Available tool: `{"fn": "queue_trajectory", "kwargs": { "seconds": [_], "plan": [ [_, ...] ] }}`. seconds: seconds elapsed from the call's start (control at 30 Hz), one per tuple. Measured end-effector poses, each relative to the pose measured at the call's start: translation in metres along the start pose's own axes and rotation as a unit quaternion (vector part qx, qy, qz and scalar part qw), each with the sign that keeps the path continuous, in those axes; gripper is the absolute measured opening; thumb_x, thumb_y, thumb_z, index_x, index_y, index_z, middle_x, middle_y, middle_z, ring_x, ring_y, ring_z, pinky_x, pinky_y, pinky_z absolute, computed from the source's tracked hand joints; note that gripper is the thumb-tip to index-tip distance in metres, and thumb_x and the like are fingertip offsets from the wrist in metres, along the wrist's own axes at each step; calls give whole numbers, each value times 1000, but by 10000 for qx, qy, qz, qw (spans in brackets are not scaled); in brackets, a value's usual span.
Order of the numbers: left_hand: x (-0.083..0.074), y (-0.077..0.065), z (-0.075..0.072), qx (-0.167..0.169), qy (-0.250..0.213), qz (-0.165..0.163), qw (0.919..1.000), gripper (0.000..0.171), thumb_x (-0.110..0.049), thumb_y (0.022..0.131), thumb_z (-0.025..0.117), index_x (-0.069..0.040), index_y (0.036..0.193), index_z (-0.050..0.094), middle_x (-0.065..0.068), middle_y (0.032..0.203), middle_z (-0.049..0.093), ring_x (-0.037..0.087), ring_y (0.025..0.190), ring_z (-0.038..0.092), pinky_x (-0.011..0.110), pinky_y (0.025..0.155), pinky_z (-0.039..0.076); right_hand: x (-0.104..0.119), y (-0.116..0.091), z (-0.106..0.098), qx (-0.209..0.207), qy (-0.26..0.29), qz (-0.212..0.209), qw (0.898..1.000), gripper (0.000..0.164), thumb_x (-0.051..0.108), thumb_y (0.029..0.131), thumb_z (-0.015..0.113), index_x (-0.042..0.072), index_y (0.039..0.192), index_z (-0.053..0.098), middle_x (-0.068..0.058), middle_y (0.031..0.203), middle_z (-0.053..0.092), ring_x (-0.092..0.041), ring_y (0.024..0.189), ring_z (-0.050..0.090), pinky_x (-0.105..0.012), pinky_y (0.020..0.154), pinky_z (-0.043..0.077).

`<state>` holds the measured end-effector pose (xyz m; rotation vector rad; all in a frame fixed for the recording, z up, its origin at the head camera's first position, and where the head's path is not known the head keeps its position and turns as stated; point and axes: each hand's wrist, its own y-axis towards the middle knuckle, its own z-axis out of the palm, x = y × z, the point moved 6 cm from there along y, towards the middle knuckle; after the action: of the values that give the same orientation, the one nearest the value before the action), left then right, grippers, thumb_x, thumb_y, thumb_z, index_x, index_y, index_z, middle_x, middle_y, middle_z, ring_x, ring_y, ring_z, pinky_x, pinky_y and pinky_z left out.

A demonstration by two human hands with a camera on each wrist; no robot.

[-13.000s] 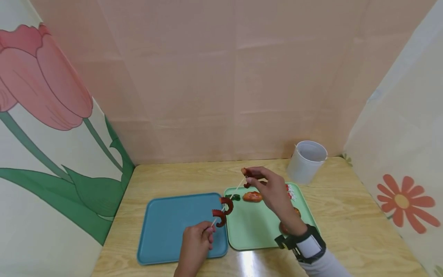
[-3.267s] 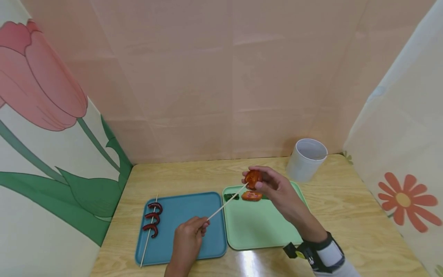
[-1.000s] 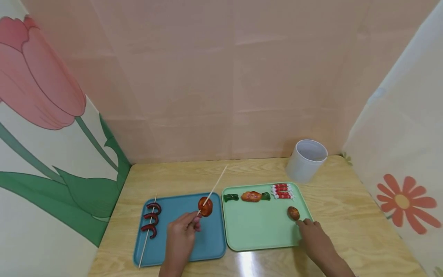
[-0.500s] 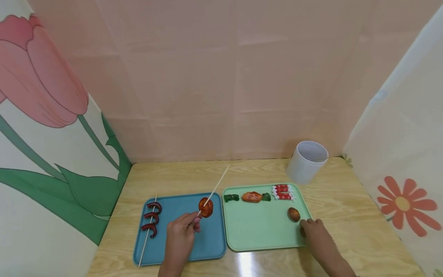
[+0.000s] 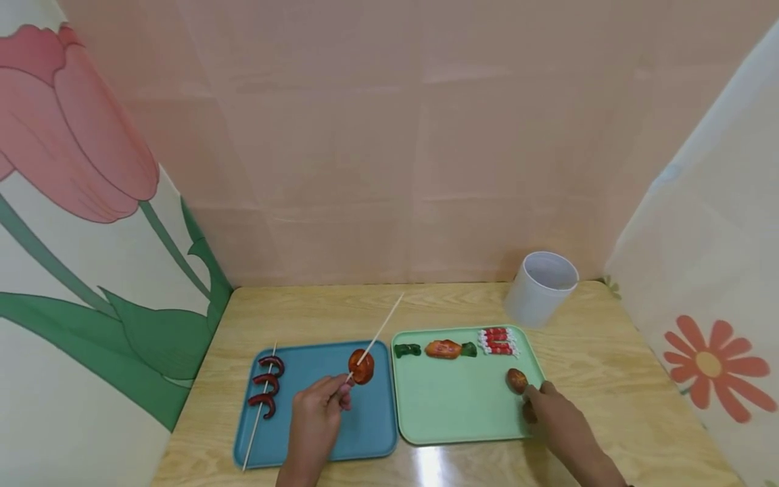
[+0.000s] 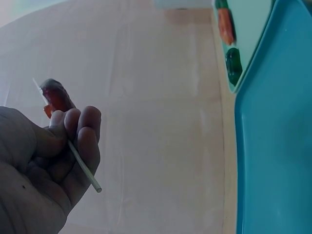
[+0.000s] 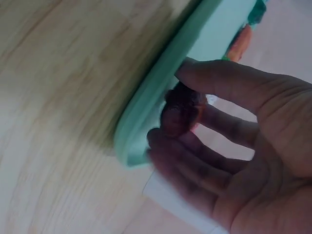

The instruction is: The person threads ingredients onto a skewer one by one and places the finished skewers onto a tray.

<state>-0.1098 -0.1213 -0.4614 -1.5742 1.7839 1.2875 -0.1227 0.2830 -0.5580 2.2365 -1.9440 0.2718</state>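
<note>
My left hand (image 5: 314, 419) pinches a wooden skewer (image 5: 381, 328) over the blue tray (image 5: 322, 446). One round, glossy reddish-brown food piece (image 5: 362, 366) is threaded on it, just above the fingertips; the skewer's blunt end (image 6: 92, 181) sticks out below the fingers in the left wrist view. At the green tray's right edge, my right hand (image 5: 556, 419) grips a dark brown round piece (image 7: 181, 111) between thumb and fingers. Beside those fingertips in the head view lies a brown, mushroom-like piece with a lined top (image 5: 517, 381). The fingers partly hide the gripped piece.
A finished-looking skewer with curled dark-red pieces (image 5: 266, 385) lies along the blue tray's left side. On the green tray (image 5: 450, 442) sit green pieces (image 5: 407, 350), an orange piece (image 5: 443, 349) and red-and-white sticks (image 5: 498, 341). Behind stands a white bucket (image 5: 538, 297).
The skewer of curled pieces, earlier held, now lies on the blue tray. The round piece went onto another skewer; my right hand then dropped to the green tray's right edge.
</note>
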Motion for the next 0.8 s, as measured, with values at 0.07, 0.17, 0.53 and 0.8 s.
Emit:
{"fn": "queue_trajectory", "kwargs": {
  "seconds": [0.07,0.17,0.53,0.8],
  "plan": [
    [0,0,0,25,16,-13,10000,21,17,85,70,1,93,79,4,72,70,2,61,63,16,53,58,6,4,-6,-83,463,-8,9989,35,-2,78,83,2,109,66,-8,89,52,-15,70,48,-26,53,44],
    [0,-1,1,26,6,0,10000,21,17,84,70,1,93,79,4,72,69,1,61,63,16,53,58,22,17,-21,-237,1486,-55,9886,39,7,82,85,3,115,66,-8,99,60,-17,83,63,-22,65,57],
    [-11,-11,20,132,235,1839,9826,26,19,74,78,-3,88,80,-2,66,66,-4,57,56,4,52,47,109,50,-105,124,5430,-1076,8327,42,10,107,53,6,149,50,-9,143,62,-8,121,67,-26,95,60],
    [-12,-16,26,280,278,1913,9807,28,18,74,78,-4,91,81,-4,66,64,-4,58,56,4,53,46,142,56,-135,351,5987,-1610,7838,42,14,111,43,5,151,46,-11,146,60,-18,127,66,-31,100,58]
  ]
}}
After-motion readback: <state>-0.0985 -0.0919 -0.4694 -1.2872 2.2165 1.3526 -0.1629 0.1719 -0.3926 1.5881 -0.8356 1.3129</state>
